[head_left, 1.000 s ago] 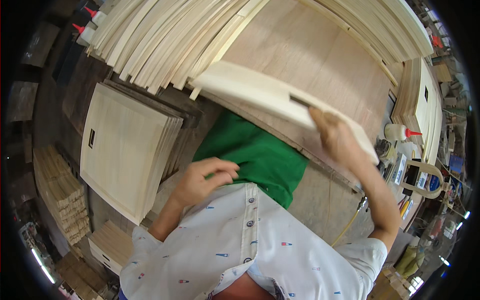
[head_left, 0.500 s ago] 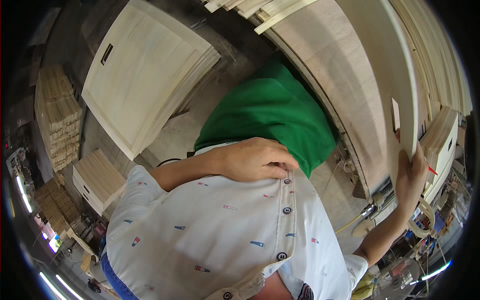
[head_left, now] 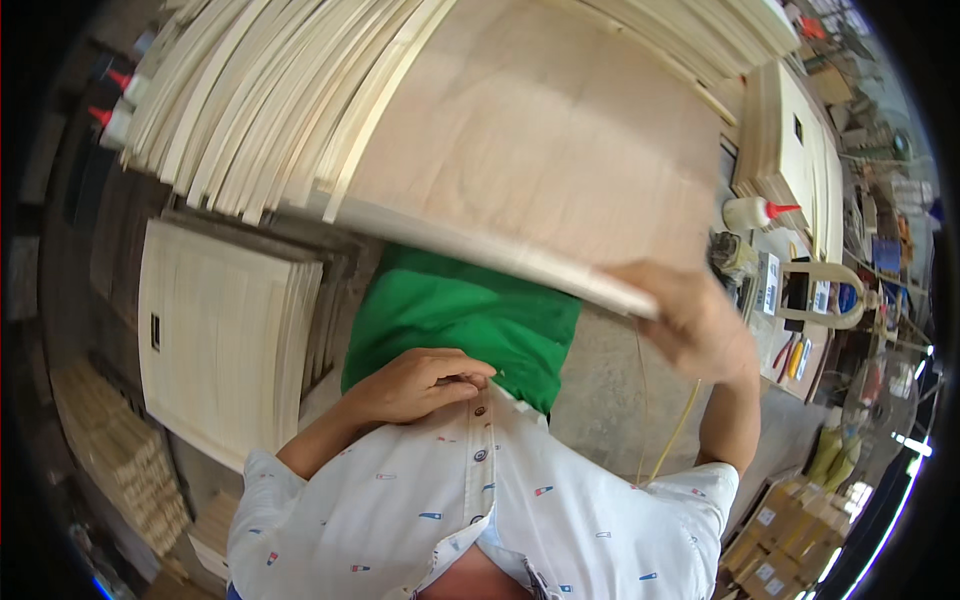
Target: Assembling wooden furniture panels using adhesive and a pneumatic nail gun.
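My right hand [head_left: 690, 318], smeared by motion, grips the right end of a pale wooden board [head_left: 560, 272]. The board shows as a long narrow edge along the near side of the plywood-topped table [head_left: 540, 130]; its face is hidden. Against my belly, at the shirt hem above the green apron [head_left: 460, 310], rests my left hand [head_left: 425, 385]. Its fingers are curled together, and nothing shows in them.
Many long wooden strips [head_left: 270, 100] lie on the table's left. At left stands a stack of slotted panels [head_left: 215, 330]. To the right are more panels [head_left: 780, 150], a glue bottle [head_left: 755, 212] with a red tip, and a yellow hose [head_left: 678, 430] on the floor.
My view has swung right toward the table. The board in my right hand has gone from showing its slotted face to a blurred edge along the table's near side. My left hand stays at my belly.
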Tool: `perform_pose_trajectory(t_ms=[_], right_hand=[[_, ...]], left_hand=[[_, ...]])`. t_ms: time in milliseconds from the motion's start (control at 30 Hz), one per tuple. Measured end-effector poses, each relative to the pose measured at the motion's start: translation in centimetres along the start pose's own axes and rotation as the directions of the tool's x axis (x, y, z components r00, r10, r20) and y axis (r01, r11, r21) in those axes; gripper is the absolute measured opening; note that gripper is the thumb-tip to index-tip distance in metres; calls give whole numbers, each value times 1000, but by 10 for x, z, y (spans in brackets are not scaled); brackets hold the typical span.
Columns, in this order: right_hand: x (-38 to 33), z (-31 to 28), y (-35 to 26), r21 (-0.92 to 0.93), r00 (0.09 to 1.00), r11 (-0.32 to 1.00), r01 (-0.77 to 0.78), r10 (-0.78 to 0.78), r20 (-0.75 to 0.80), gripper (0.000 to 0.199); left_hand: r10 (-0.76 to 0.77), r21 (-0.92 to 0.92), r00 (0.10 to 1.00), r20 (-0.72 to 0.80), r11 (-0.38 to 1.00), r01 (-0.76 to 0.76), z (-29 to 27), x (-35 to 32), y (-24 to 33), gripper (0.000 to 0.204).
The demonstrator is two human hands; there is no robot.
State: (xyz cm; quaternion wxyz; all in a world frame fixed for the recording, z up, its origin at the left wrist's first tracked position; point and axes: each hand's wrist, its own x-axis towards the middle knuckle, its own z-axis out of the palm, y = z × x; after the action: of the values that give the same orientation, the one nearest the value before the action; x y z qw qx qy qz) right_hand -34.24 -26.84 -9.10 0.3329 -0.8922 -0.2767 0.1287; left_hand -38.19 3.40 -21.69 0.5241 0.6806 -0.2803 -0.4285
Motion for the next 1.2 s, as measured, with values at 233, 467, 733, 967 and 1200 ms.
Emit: perform_pose_trajectory(t_ms=[233,467,733,967,1200], right_hand=[[29,-80,88,-140,867,872,-469,423,-264,25],[90,-89,223,-524,877,710,-471,311,-366,52],[67,42,224,-419,828,857,-300,16,-561,52],[75,63,232,-380,789,870,-314,17,-614,36],[145,23,267,-380,778,887,-264,-37,-628,33]], left_hand=[[-42,16,984,-176,999,45,-12,43,-17,31],[-140,-56,961,-239,990,131,-11,65,-64,29],[-18,653,904,-427,686,322,-53,125,-136,32],[-176,595,928,-328,724,348,-30,199,-263,58],[-202,660,938,-281,669,342,-18,198,-270,64]])
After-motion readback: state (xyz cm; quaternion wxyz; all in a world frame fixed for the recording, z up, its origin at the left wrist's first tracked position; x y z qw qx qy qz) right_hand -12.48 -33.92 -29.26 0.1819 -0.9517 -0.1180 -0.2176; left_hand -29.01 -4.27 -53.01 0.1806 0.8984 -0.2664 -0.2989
